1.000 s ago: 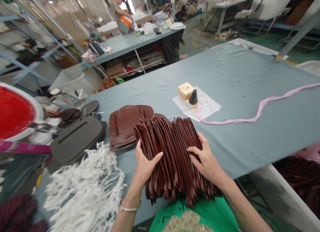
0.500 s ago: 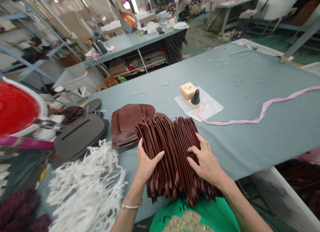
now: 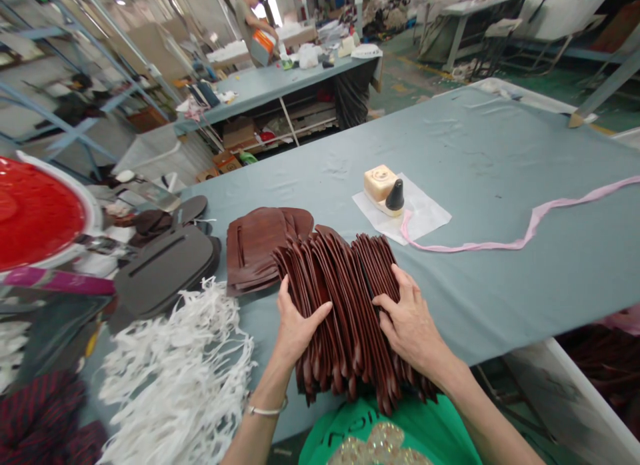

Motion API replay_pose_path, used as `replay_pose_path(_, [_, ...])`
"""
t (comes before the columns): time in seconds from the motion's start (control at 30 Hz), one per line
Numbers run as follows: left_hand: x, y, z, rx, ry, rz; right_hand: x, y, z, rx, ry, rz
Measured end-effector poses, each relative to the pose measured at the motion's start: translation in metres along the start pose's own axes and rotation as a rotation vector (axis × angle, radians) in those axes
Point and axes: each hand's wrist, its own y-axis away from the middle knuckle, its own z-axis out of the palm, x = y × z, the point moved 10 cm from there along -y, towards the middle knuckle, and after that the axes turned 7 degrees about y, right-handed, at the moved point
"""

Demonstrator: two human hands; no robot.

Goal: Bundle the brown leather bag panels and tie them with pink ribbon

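A thick bundle of brown leather pieces stands on edge at the near edge of the grey-blue table, leaning against my green shirt. My left hand presses the bundle's left side, thumb across the top. My right hand clamps the right side, fingers curled over the edges. Both hands squeeze the bundle between them. Just behind it lies a flat stack of the same brown pieces.
White paper strips pile at the left, beside dark grey sole-shaped pieces and a red round basket. A cream tool with a black knob sits on white paper. A pink ribbon trails right. A person works far behind.
The bundle has been squeezed narrower, my hands drawing slightly closer together. The camera view has drifted a little to the left.
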Motion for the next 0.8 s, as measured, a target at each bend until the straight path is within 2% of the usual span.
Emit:
replay_pose_path(0.33, [0.002,0.000,0.000,-0.003,-0.017,0.011,0.000,-0.004,-0.001,0.023,0.095,0.082])
replay_pose_path(0.53, [0.004,0.001,-0.001,0.003,0.007,0.002,-0.010,-0.004,0.000,0.027,0.120,0.023])
replay_pose_path(0.8, [0.002,0.002,-0.003,0.004,0.013,-0.008,-0.001,-0.004,0.000,0.008,0.138,0.056])
